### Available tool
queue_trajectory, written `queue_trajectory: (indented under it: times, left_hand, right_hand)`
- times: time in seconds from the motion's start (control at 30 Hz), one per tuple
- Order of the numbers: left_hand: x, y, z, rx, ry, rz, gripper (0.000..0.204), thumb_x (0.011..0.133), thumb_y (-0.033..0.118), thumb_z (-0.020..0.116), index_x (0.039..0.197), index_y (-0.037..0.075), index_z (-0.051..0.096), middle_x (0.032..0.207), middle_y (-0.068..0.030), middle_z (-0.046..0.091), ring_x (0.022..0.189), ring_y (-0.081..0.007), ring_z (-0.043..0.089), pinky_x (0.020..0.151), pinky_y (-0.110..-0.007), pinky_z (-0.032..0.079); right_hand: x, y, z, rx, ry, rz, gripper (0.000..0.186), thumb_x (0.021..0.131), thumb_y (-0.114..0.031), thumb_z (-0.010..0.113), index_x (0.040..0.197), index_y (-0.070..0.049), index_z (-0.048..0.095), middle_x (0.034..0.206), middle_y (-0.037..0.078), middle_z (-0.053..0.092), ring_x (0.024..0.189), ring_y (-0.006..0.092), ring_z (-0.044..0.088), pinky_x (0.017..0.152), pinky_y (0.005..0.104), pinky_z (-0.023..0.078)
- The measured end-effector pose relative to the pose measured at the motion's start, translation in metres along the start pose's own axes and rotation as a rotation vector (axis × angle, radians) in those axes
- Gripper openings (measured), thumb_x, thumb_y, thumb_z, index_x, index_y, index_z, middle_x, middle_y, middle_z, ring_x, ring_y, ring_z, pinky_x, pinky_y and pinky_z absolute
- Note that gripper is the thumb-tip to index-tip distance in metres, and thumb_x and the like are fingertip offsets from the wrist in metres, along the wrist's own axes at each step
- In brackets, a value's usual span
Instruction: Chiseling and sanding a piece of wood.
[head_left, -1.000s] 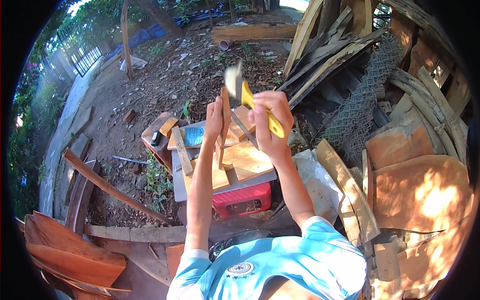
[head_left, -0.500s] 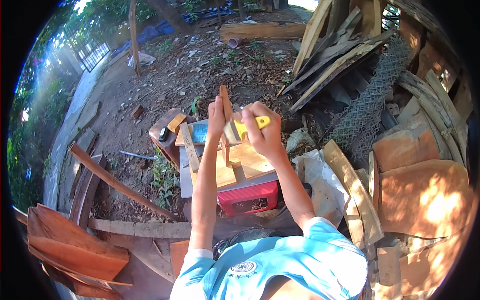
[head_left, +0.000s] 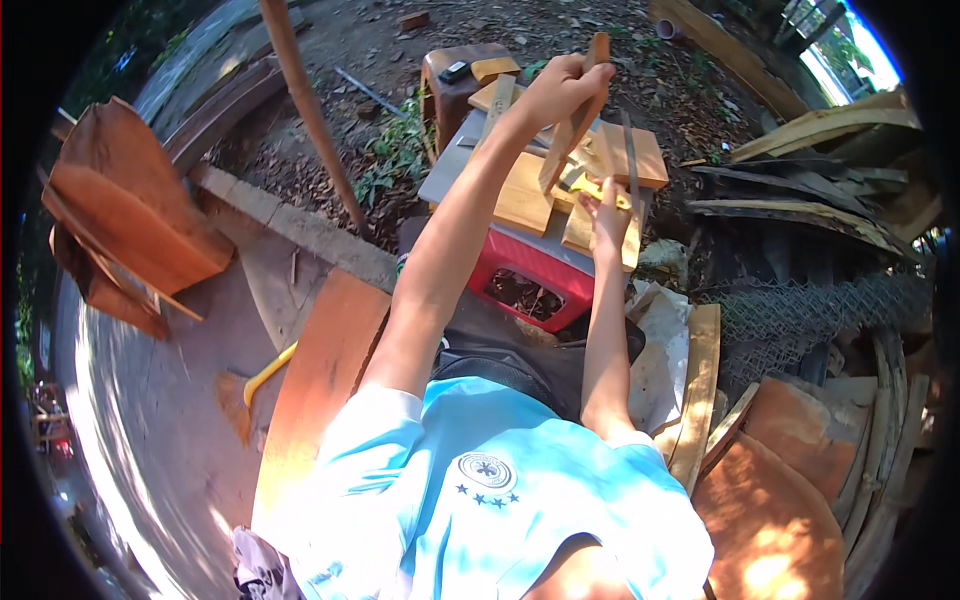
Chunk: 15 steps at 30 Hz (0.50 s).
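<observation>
My left hand [head_left: 558, 92] is closed around a narrow brown wooden strip [head_left: 577, 125], held up at a slant over a small work table. The fingers of my right hand [head_left: 606, 218] grip a paintbrush with a yellow handle [head_left: 622, 201]. Its bristle end points toward the strip's lower part, low over the boards; whether it touches anything I cannot tell. Beneath both hands several light wooden boards [head_left: 524, 196] lie on the grey tabletop [head_left: 451, 178]. A thin dark blade-like strip [head_left: 630, 150] lies by the right-hand boards.
A red plastic stool [head_left: 500, 262] supports the tabletop. Beyond it sits a brown seat or box [head_left: 437, 85] with a small black object [head_left: 454, 72]. Wire mesh [head_left: 820, 310] and stacked planks crowd the right. A yellow-handled broom [head_left: 236, 405] and curved orange-brown sheets [head_left: 140, 205] lie left.
My view has swung, so the table appears higher and farther right. My right hand with the paintbrush has dropped away from the raised strip toward the boards. My left hand still holds the strip.
</observation>
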<state>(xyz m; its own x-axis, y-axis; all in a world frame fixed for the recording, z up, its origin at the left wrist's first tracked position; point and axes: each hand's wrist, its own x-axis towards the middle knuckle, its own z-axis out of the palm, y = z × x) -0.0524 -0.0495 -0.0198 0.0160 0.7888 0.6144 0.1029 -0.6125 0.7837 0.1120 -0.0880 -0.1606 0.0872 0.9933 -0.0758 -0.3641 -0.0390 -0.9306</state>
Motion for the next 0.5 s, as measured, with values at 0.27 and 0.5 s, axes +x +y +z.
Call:
queue_trajectory:
  times: [0.27, 0.5]
  left_hand:
    - [-0.04, 0.044, -0.077, 0.438, 0.116, -0.163, 0.021, 0.087, 0.019, 0.048, 0.093, 0.002, 0.036, 0.068, -0.0128, 0.056, 0.062, -0.0217, 0.057, 0.055, -0.033, 0.046]
    - [-0.071, 0.059, -0.089, 0.413, 0.108, -0.175, 0.034, 0.081, 0.017, 0.056, 0.103, -0.002, 0.038, 0.085, -0.0156, 0.064, 0.084, -0.0248, 0.063, 0.073, -0.033, 0.048]
  right_hand:
    - [-0.073, 0.113, -0.025, -0.273, -0.045, 0.124, 0.029, 0.088, -0.016, 0.05, 0.116, -0.011, 0.049, 0.106, 0.004, 0.055, 0.075, 0.0115, 0.059, 0.054, 0.0219, 0.048]
    - [-0.105, 0.09, -0.052, 0.414, -0.755, 0.432, 0.071, 0.085, -0.022, 0.055, 0.14, -0.017, 0.01, 0.123, 0.008, 0.04, 0.112, 0.0249, 0.046, 0.085, 0.0369, 0.042]
